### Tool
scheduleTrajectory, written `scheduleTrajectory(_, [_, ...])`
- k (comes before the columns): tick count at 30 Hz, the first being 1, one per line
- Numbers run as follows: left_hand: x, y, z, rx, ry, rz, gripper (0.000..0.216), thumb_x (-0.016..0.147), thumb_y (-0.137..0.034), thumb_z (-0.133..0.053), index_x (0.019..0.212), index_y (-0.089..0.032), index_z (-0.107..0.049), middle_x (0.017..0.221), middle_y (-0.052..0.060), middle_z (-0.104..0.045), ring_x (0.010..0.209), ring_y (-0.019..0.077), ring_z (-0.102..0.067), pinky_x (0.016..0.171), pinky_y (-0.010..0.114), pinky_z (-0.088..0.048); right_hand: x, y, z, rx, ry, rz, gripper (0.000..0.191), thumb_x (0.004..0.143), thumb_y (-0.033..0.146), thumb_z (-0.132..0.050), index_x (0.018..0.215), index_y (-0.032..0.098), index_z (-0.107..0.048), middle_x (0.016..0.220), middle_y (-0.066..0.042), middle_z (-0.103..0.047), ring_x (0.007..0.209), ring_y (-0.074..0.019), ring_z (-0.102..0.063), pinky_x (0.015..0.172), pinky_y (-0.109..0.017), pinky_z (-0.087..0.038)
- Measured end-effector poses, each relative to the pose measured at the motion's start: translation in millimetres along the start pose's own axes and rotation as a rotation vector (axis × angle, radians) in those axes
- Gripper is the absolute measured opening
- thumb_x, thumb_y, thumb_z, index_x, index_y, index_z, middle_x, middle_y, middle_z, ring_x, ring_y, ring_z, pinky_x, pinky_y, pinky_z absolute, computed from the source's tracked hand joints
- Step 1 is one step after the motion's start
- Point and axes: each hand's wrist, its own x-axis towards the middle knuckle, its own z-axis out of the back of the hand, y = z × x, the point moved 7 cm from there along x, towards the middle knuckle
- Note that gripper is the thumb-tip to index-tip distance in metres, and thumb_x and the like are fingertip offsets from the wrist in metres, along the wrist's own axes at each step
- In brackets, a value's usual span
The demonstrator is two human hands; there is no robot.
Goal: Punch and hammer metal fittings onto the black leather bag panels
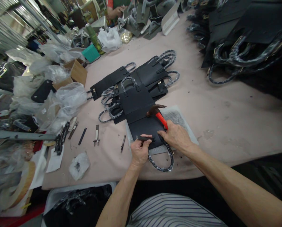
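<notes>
My right hand (177, 135) is closed around the red handle of a claw hammer (161, 119), its rusty head raised over a black bag panel (142, 124). In my left hand (140, 150), fingers and thumb pinch a short dark bar-like tool (143, 138) at the panel's near end. Whether that tool touches the panel, I cannot tell. A plastic-wrapped bag handle (161, 169) loops out from the panel's near edge, between my wrists. Under the panel lies a pale stone-like slab (178, 118), partly covered.
Black bag panels (141, 75) with wrapped handles are heaped beyond the slab. More black bags (242, 47) are stacked at right. Small tools, including a metal punch (123, 144) and a divider-like tool (96, 135), lie left. A bin (47, 198) stands below; a person's hand (119, 11) shows far back.
</notes>
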Motion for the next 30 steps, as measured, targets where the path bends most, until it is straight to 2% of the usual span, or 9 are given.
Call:
scheduleTrajectory(6, [-1.8,5.4,-1.4,0.018,0.018,-0.021,0.014,0.092,-0.028,-0.071,0.099,-0.019,-0.078,0.098,0.007,-0.080,0.092,0.0211,-0.076,0.088,0.034,-0.062,0.5,-0.1,0.4,0.003,0.015,0.001,0.040,0.093,0.051,-0.061,0.113,0.016,-0.058,0.093,-0.015,-0.074,0.089,-0.0341,-0.073,0.069,-0.037,-0.046])
scheduleTrajectory(10, [-2.0,0.3,-1.4,0.038,0.012,-0.054,0.012,0.091,-0.025,-0.070,0.098,-0.018,-0.077,0.097,0.007,-0.081,0.092,0.0211,-0.077,0.087,0.034,-0.062,0.6,-0.9,0.0,0.013,0.025,-0.005,0.040,0.093,0.051,-0.061,0.113,0.017,-0.058,0.094,-0.015,-0.075,0.088,-0.0332,-0.073,0.068,-0.035,-0.045])
scheduleTrajectory(22, [-15.3,-16.8,-4.4,0.098,0.047,-0.310,0.011,0.090,-0.017,-0.073,0.100,-0.021,-0.075,0.103,0.009,-0.081,0.097,0.0238,-0.079,0.095,0.044,-0.065,1.1,-3.8,-3.6,0.000,0.025,-0.009,0.037,0.093,0.051,-0.061,0.111,0.019,-0.056,0.089,-0.013,-0.075,0.083,-0.0321,-0.073,0.063,-0.034,-0.041])
scheduleTrajectory(30, [-13.0,-12.5,0.0,0.110,-0.016,-0.237,0.015,0.090,-0.015,-0.074,0.104,-0.020,-0.073,0.103,0.007,-0.081,0.096,0.0227,-0.079,0.091,0.040,-0.066,2.0,-3.9,-3.9,-0.013,0.033,-0.018,0.034,0.092,0.050,-0.063,0.105,0.020,-0.055,0.084,-0.010,-0.074,0.080,-0.0317,-0.073,0.058,-0.033,-0.035])
